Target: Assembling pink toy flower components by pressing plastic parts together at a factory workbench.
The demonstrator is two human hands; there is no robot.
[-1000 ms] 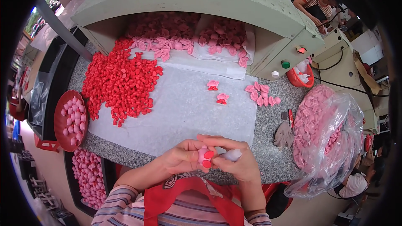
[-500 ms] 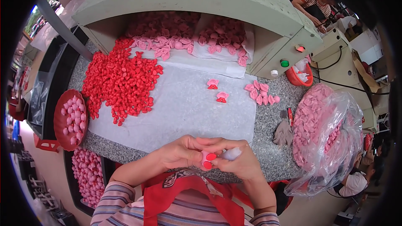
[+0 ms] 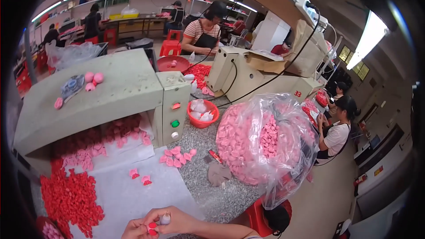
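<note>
At the lower edge my left hand is closed on a small pink piece with two red oval parts facing up. Close beside it, my right hand has its fingers bent at the same piece. A small whitish squeeze bottle with a pointed tip sits in the right hand's grip. Two pink pieces with red bases stand on the white sheet beyond my hands. To their left spreads a large heap of small red parts.
A grey-green machine covers many pink pieces. Loose pink pieces, a grey cloth, a red bowl of white bottles and a large clear bag of pink pieces lie rightward. A co-worker works across the table.
The view has swung up and to the right, so my hands now appear lower and farther left. Both hands still hold the pink piece and bottle.
</note>
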